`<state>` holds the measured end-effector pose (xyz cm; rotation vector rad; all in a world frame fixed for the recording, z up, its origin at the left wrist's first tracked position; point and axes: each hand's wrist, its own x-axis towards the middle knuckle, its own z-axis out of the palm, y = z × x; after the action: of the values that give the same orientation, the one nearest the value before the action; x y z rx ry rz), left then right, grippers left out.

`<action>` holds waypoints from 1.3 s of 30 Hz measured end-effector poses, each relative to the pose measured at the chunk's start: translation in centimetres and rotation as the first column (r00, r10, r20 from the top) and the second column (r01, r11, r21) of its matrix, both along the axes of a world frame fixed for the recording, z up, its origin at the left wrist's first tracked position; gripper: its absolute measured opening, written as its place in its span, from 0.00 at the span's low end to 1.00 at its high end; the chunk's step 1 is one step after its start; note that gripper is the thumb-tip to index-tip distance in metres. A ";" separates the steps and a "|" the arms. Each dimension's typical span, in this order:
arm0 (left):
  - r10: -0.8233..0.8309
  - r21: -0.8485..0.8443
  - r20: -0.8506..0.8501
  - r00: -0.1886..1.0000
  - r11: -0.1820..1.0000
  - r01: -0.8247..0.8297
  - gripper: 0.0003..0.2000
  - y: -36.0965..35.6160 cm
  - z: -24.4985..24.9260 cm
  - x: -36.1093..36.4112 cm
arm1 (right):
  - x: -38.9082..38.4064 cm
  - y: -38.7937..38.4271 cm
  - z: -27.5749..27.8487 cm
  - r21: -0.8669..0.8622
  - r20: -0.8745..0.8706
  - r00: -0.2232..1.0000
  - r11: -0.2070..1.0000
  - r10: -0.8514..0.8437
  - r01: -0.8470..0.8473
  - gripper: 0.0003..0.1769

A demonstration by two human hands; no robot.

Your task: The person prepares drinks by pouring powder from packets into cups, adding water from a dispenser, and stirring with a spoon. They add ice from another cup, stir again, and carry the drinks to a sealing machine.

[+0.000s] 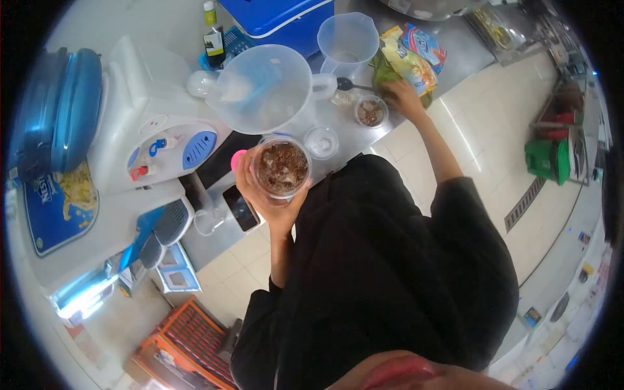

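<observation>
My left hand point(272, 207) is wrapped round a clear plastic tub point(282, 168) with brown, crumbly, granular contents, its open top facing me. Over the counter, my right hand point(402, 97) has its fingers bent against a crumpled green cloth point(382, 68) beside a yellow-green packet point(416, 62); the fingertips are partly hidden. Close to that hand stands a small clear cup point(372, 112) with brown and pale bits in it. A black spoon point(348, 84) lies by the cloth. Between my hands sits a clear round lid or small container point(322, 142).
A large clear pitcher point(263, 88) and a smaller one point(348, 39) stand behind. At the back are a blue cooler box point(279, 16) and a blue-and-red packet point(424, 45). The white water dispenser point(156, 104) is at left. A phone point(241, 208) lies near the counter's edge.
</observation>
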<state>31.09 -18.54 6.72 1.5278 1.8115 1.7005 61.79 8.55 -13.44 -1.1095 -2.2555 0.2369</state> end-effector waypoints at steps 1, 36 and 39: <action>0.025 0.002 -0.002 1.000 1.000 -0.025 0.60 0.6 0.0 1.2 | -0.3 1.2 0.1 -0.017 0.206 0.968 0.990 0.142 -0.142 0.20; -0.012 0.112 0.201 0.980 0.994 -0.010 0.60 6.7 1.5 11.4 | -3.1 -4.8 42.1 0.400 0.523 0.675 0.549 0.521 -0.734 0.18; 0.064 0.087 0.149 0.987 0.993 -0.077 0.60 6.2 2.1 11.1 | -2.3 -3.6 40.9 0.302 0.372 0.749 0.692 0.548 -0.656 0.21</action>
<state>42.15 -12.31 8.81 1.3481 1.7552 1.9000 59.52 4.91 27.48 -0.1304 -2.6761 -0.1432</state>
